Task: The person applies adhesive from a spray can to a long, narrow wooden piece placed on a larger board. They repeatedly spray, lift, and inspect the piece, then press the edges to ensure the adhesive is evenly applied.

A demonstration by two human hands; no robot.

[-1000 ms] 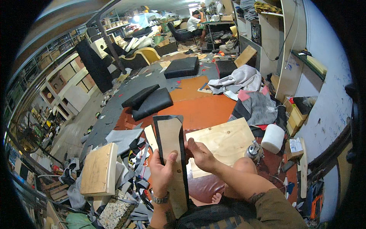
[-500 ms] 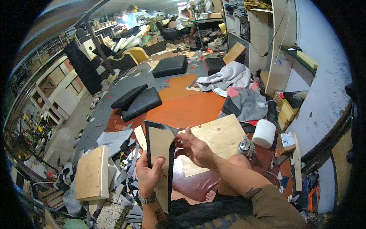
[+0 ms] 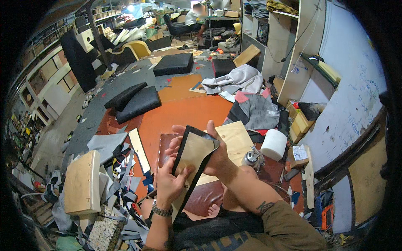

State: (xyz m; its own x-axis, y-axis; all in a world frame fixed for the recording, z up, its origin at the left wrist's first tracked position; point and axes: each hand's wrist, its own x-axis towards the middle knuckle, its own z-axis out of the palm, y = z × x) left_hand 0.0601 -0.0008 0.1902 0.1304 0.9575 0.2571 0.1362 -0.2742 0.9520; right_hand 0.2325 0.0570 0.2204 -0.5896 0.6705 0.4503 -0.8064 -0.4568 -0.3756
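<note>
A long, narrow wooden panel (image 3: 193, 146) with black covering folded over its edges stands tilted before me, its bare face toward me. My left hand (image 3: 169, 184) is closed on its left side, the thumb lying across the front. At the upper right, my right hand (image 3: 220, 159) cradles the panel, thumb pointing up past the edge. Fingertips show beyond the left edge; they seem to be the right hand's, passing behind the panel. At the top corner the black covering is loosely folded. Under my hands lies a plywood board (image 3: 234, 140), partly hidden.
A metal spray gun with a cup (image 3: 252, 157) and a white roll (image 3: 274, 144) stand to the right. Black padded pieces (image 3: 140, 104) lie ahead on the orange surface (image 3: 184, 113). Fabric scraps and a padded wooden block (image 3: 81, 182) crowd the left. Another person (image 3: 194, 19) sits far back.
The panel has tilted to the right at its top. My right hand has gone from fingering the upper edge to lying against and behind it. The view has shifted slightly right.
</note>
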